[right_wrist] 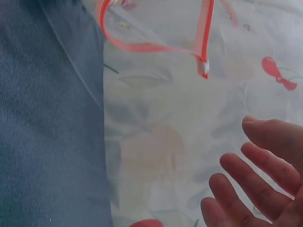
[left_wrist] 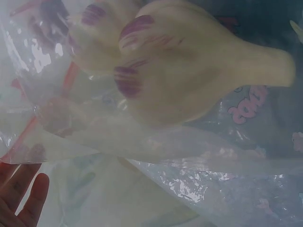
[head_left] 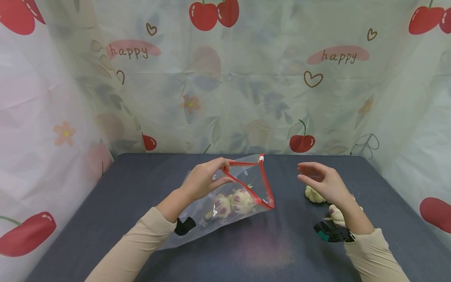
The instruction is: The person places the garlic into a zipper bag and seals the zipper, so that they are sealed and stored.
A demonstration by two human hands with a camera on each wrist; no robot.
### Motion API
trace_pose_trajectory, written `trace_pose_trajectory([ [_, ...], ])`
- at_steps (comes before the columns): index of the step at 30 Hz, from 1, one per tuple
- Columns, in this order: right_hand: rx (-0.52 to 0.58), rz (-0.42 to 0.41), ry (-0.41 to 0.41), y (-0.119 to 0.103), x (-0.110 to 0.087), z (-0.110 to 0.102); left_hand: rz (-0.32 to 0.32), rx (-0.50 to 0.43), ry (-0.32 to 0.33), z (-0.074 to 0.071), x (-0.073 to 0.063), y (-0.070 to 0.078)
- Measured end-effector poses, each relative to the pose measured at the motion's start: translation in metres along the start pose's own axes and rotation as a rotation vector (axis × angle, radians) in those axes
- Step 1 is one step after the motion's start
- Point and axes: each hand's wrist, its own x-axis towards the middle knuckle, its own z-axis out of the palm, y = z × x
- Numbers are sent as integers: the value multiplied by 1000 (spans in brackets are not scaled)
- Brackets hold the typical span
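My left hand [head_left: 206, 178] pinches the red-edged rim of a clear zip bag [head_left: 215, 231] and holds its mouth spread toward the right. Inside lie garlic bulbs [head_left: 222, 205] with purple streaks. Seen through the plastic in the left wrist view, one garlic bulb [left_wrist: 175, 71] shows its thick pale stem, with left fingers [left_wrist: 33, 198] at the lower left corner. To the right of the bag, my right hand [head_left: 325, 184] is raised with nothing in it, fingers loosely bent. Under that hand and wrist sit more garlic bulbs [head_left: 313, 195], partly covered by the arm.
A dark table [head_left: 123, 188] carries everything. Behind it and along both sides hangs a pale curtain [head_left: 229, 105] printed with cherries, flowers and hearts. A white slider [head_left: 261, 158] sits at the far corner of the bag's red zip. Black straps circle both wrists.
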Motion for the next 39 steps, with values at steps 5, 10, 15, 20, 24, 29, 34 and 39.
trace_pose_trajectory([
  [5,-29,52,9,11,-3,-4,-9,10,-5,0,-1,0],
  [10,-48,106,13,20,-7,-7,-18,10,-9,0,-2,1],
  [15,-81,155,-3,25,-11,-11,-19,5,-7,1,-2,0],
  [20,-80,185,-37,28,-13,-13,-19,8,-7,0,-2,0],
  [24,-81,204,-57,31,-14,-13,-19,8,-9,0,-2,0],
  [29,-85,212,-75,36,-15,-10,-19,1,-12,0,-2,0],
  [34,-106,221,-96,39,-16,-7,-24,-2,-13,0,-2,0],
  [39,-115,222,-94,43,-16,-4,-28,-5,-15,0,-2,0],
])
